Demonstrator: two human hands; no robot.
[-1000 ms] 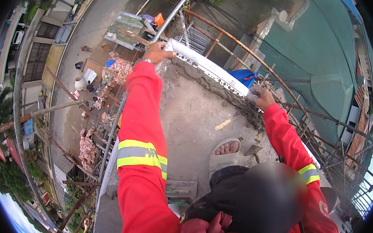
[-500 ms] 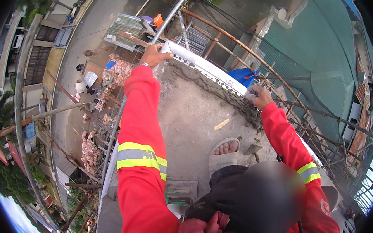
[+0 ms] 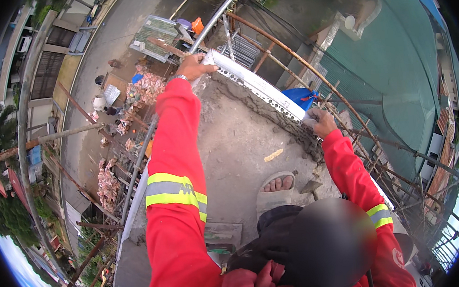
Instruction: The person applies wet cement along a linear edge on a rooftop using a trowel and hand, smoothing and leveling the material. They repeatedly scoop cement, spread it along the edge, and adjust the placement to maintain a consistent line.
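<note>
A white perforated corner bead [image 3: 257,83] lies along the far edge of the concrete slab [image 3: 235,143], its row of holes facing me. Under its near side runs a band of rough wet mortar [image 3: 270,117]. My left hand [image 3: 193,68] grips the strip's left end, thumb on top and fingers over the outer side. At the other end my right hand [image 3: 320,122] pinches the strip between thumb and fingers, close above the mortar. Both sleeves are red with reflective bands.
My sandalled foot [image 3: 276,188] stands on the slab beside a broken grey chunk [image 3: 311,186]. A metal pole [image 3: 214,19] and rusty scaffold pipes [image 3: 298,57] rise past the edge. A blue plastic bag [image 3: 302,98] hangs outside. Far below lie the street and pinkish sacks [image 3: 149,87].
Both hands keep their hold on the corner bead's ends. The view has shifted very slightly; the strip stays essentially in place on the edge.
</note>
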